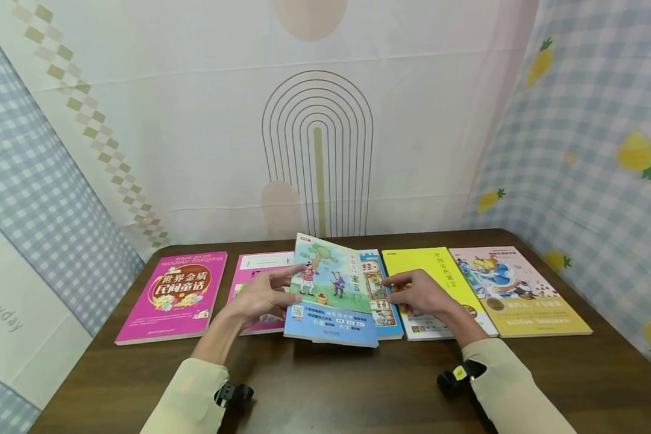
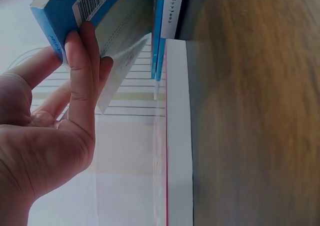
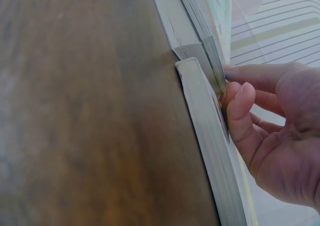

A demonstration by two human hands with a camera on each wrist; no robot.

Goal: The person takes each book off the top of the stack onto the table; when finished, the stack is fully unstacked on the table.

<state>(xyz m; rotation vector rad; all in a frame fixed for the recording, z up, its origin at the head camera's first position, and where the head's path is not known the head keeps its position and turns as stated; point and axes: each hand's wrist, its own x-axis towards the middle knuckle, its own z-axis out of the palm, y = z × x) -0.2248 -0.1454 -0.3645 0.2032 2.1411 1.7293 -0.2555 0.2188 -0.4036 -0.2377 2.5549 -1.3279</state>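
My left hand (image 1: pixel 260 295) pinches the left edge of a green-and-blue picture-covered book (image 1: pixel 331 283), which is tilted up off the table. In the left wrist view, its blue back cover (image 2: pixel 62 16) shows a barcode. Partly hidden beneath it is a blue book (image 1: pixel 377 277) with small framed pictures. At that blue book's right edge, my right hand (image 1: pixel 423 292) has its thumb and fingertips closed on the edge. The right wrist view shows these fingers (image 3: pixel 240 101) at the corner of a thin book lying over a thicker one.
A magenta book (image 1: pixel 173 295) lies at the far left, and a pink book (image 1: pixel 249 283) is partly behind my left hand. To the right are a yellow book (image 1: pixel 420 262) and a pink-and-yellow book (image 1: pixel 521 295). All lie on a brown wooden table (image 1: pixel 352 392) before a patterned cloth (image 1: pixel 206 150).
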